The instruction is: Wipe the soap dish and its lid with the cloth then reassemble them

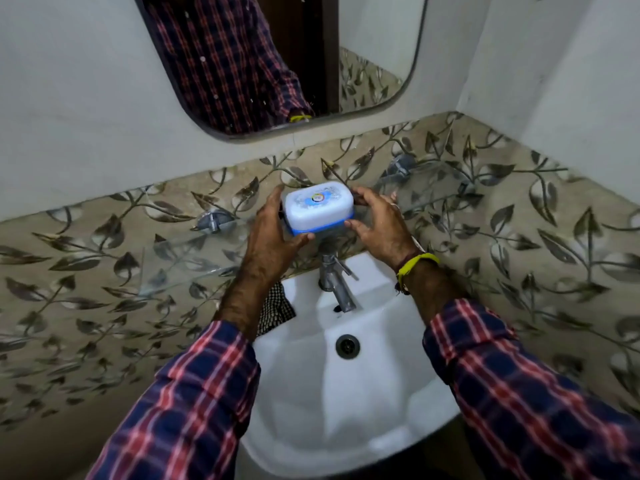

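Observation:
A soap dish with a blue base [313,230] and a white lid [317,204] closed on top sits between my hands, above the tap at the level of the glass shelf. My left hand [273,226] grips its left end, thumb under the front edge. On the other end, my right hand [379,221] holds it with fingers behind and thumb in front. The black-and-white checked cloth [277,308] lies on the left rim of the sink, partly hidden by my left forearm.
A white sink [381,393] with a drain is below, and a metal tap [337,284] stands at its back. A glass shelf [194,258] on chrome brackets runs along the leaf-patterned tiled wall. A mirror [277,60] hangs above.

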`<state>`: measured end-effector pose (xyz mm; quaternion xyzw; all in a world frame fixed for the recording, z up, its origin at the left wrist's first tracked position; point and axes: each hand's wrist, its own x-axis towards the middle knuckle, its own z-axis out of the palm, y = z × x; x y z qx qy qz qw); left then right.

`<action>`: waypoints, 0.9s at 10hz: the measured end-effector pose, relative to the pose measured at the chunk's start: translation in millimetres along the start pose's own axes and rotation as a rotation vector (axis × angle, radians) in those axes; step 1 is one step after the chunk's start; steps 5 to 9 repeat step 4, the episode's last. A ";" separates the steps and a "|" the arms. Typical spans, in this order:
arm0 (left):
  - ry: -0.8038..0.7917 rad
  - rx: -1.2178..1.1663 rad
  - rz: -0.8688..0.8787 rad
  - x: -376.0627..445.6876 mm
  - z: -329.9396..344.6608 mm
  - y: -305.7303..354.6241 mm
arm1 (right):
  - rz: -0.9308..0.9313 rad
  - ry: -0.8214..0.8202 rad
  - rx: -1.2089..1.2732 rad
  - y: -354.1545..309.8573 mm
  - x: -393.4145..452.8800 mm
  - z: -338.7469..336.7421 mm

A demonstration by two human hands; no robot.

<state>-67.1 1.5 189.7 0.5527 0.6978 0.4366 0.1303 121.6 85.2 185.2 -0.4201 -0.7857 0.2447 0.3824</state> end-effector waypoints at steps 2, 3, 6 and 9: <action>0.102 0.106 0.025 -14.4 1.5 9.3 | -0.028 0.011 -0.022 -3.4 -5.4 -5.2; 0.243 0.232 0.027 -33.6 2.1 24.8 | -0.102 0.077 0.025 -5.6 -14.8 -12.8; 0.376 0.289 -0.038 -68.4 16.4 46.2 | -0.165 0.090 -0.021 -0.1 -37.8 -22.8; 0.376 0.289 -0.038 -68.4 16.4 46.2 | -0.165 0.090 -0.021 -0.1 -37.8 -22.8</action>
